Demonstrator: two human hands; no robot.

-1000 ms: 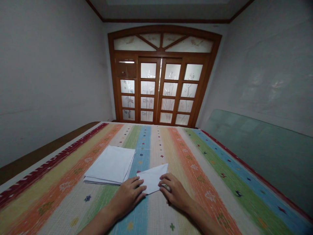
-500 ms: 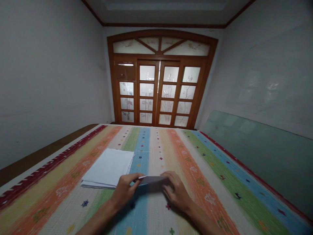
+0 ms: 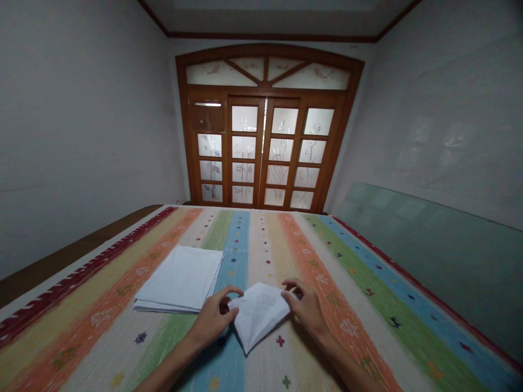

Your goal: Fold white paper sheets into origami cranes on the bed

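Observation:
A folded white sheet of paper [image 3: 261,313] is held between my two hands, low over the striped tablecloth. Its outline is kite-like, with a point toward me and creases across its face. My left hand [image 3: 218,313] pinches its left corner between thumb and fingers. On the opposite side, my right hand [image 3: 304,305] grips the right corner, thumb in front and fingers curled behind. To the left of the folded paper lies a stack of white paper sheets [image 3: 180,277], its near edges slightly fanned.
The tablecloth [image 3: 327,337] has coloured stripes and covers a long table. A pale green chair back or panel [image 3: 429,245] stands along the right side. A brown wooden edge [image 3: 81,245] runs along the left. Wooden glass-paned doors [image 3: 265,147] close the far end.
The folded paper has turned from nearly edge-on to showing its broad white face, point toward me. Both hands have shifted their grip to its side corners. The stack has stayed put.

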